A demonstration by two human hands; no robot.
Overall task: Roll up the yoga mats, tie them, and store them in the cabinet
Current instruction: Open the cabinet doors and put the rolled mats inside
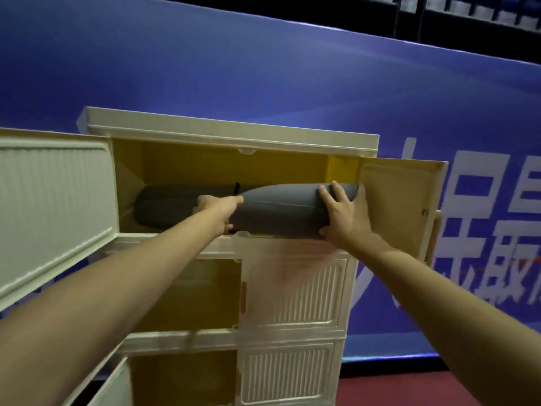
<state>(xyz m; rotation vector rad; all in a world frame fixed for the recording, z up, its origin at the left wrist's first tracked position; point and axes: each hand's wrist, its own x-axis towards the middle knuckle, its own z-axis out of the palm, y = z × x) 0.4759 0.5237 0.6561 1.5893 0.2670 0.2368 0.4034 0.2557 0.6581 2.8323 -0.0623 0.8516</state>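
At far left, the cabinet's upper left door [52, 212] stands swung wide open, its ribbed cream inner panel facing the camera. The cabinet [231, 128] is a cream plastic unit of stacked tiers; the top compartment is open and shows a yellow interior. Below it, the left-hand openings of the middle and bottom tiers are uncovered, while the right-hand ribbed doors [295, 291] of those tiers are closed.

Inside the top compartment lies a rolled grey yoga mat [278, 212], horizontal, spanning nearly the full width. Its left portion sits deep in the compartment; its right end is nearer the front edge, just beside the right door hinge side. A black tie [237, 189] crosses the roll near its middle.

The left hand [218, 210] reaches in at the roll's middle, fingers curled around the mat's front and underside. The right hand [344, 212] grips the right end, fingers spread over the top, thumb beneath.

At right, the upper right door [401, 206] stands open, tan inner face visible.

Behind the cabinet runs a blue banner [263, 68] with large white characters [483, 206] at right, cut off by the frame edge and partly hidden by the door; they cannot be read reliably. No brand marks are legible on cabinet or mat. A strip of red floor [409, 391] shows at lower right.
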